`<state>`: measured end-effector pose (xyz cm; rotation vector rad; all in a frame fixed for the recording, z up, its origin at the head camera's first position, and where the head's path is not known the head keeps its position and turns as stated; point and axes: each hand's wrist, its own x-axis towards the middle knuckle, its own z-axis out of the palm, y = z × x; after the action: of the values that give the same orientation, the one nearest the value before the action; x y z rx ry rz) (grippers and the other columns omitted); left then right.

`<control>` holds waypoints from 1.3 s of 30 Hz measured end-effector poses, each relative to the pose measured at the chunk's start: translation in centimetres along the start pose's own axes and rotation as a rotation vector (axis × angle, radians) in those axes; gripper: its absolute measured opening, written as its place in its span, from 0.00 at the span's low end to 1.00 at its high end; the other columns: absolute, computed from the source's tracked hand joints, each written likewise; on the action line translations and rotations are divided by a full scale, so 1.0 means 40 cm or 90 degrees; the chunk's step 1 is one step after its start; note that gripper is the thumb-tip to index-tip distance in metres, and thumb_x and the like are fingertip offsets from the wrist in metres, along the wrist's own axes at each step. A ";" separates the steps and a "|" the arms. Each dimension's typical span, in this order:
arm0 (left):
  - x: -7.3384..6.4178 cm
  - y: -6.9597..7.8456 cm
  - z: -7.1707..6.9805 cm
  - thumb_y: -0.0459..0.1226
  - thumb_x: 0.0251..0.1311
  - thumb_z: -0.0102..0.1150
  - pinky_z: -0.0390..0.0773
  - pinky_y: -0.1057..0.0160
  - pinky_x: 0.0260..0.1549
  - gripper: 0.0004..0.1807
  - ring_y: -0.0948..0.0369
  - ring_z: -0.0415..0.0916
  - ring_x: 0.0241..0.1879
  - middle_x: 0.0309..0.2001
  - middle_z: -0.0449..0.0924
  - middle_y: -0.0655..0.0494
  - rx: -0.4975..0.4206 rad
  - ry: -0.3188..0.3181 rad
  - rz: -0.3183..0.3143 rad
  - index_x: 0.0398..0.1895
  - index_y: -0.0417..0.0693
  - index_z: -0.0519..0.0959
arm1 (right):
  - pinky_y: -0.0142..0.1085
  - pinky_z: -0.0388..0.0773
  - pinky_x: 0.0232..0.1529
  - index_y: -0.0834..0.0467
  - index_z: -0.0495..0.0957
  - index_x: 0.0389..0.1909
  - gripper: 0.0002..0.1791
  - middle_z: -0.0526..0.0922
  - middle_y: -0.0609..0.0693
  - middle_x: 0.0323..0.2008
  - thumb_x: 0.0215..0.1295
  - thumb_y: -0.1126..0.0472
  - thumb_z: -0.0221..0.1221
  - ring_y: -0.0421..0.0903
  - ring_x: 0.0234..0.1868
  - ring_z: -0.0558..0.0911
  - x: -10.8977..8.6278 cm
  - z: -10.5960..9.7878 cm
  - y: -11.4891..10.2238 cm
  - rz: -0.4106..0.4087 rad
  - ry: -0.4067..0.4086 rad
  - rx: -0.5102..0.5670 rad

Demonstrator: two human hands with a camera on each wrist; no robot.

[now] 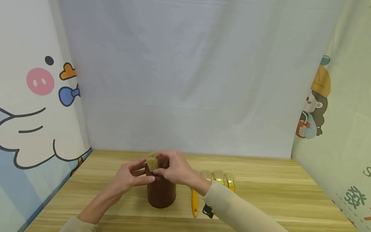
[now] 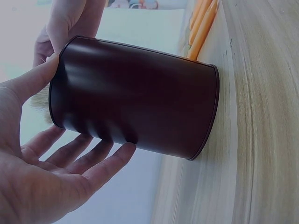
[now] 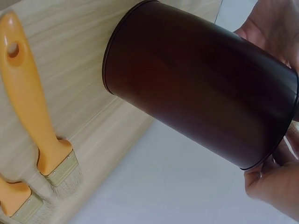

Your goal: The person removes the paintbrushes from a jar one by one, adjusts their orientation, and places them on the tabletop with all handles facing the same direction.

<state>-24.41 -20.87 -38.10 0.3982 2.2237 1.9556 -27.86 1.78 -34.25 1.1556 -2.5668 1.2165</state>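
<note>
A dark brown cylindrical holder (image 1: pixel 161 193) stands upright on the wooden table. My left hand (image 1: pixel 127 177) holds its upper part, thumb near the rim and fingers along the other side, as the left wrist view shows. Pale bristles of a paintbrush (image 1: pixel 152 164) rise from the holder's mouth between my hands. With curled fingers my right hand (image 1: pixel 174 169) pinches this paintbrush low by its bristles at the rim; the handle is hidden inside. Behind it, more pale bristles peek out, partly covered by the fingers.
Right of the holder, several paintbrushes with orange handles lie on the table, one handle (image 1: pixel 195 203) nearest it; my right forearm covers part of them. A small black item (image 1: pixel 208 211) lies beside that handle. A pale curtain (image 1: pixel 185 80) hangs behind; printed cloths flank the table.
</note>
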 end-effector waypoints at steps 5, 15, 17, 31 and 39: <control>-0.001 0.001 0.001 0.39 0.65 0.74 0.81 0.49 0.59 0.49 0.35 0.61 0.75 0.77 0.60 0.31 -0.003 -0.005 0.004 0.84 0.39 0.56 | 0.30 0.82 0.41 0.59 0.84 0.55 0.19 0.90 0.50 0.39 0.65 0.68 0.73 0.36 0.37 0.86 0.000 0.001 -0.003 -0.001 -0.001 0.011; 0.000 0.001 -0.001 0.39 0.64 0.74 0.81 0.49 0.59 0.50 0.35 0.61 0.75 0.77 0.59 0.31 -0.003 -0.009 0.013 0.84 0.38 0.56 | 0.31 0.83 0.41 0.57 0.80 0.60 0.23 0.87 0.48 0.38 0.66 0.72 0.70 0.37 0.37 0.87 -0.004 0.002 -0.014 0.005 -0.003 0.039; -0.001 0.001 -0.001 0.39 0.64 0.74 0.81 0.49 0.59 0.50 0.35 0.61 0.75 0.77 0.59 0.31 -0.003 -0.009 0.011 0.84 0.38 0.56 | 0.31 0.83 0.41 0.57 0.80 0.60 0.23 0.87 0.48 0.39 0.66 0.73 0.70 0.37 0.37 0.87 -0.006 0.003 -0.015 0.005 0.000 0.046; -0.006 0.000 -0.003 0.39 0.64 0.74 0.81 0.49 0.58 0.49 0.35 0.62 0.74 0.77 0.60 0.31 -0.012 -0.013 0.020 0.84 0.39 0.57 | 0.32 0.84 0.41 0.57 0.81 0.60 0.23 0.87 0.52 0.43 0.66 0.75 0.69 0.41 0.40 0.89 -0.009 -0.015 -0.024 -0.025 0.043 0.057; -0.008 0.000 -0.004 0.39 0.64 0.74 0.82 0.50 0.57 0.49 0.35 0.64 0.73 0.77 0.61 0.31 -0.012 -0.008 0.020 0.83 0.40 0.58 | 0.33 0.86 0.43 0.58 0.81 0.60 0.23 0.88 0.55 0.46 0.65 0.75 0.69 0.46 0.42 0.90 -0.001 -0.034 -0.041 -0.044 0.062 0.069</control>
<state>-24.16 -21.13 -38.09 0.4440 2.2028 1.9824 -27.05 2.08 -32.29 1.1646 -2.3975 1.3742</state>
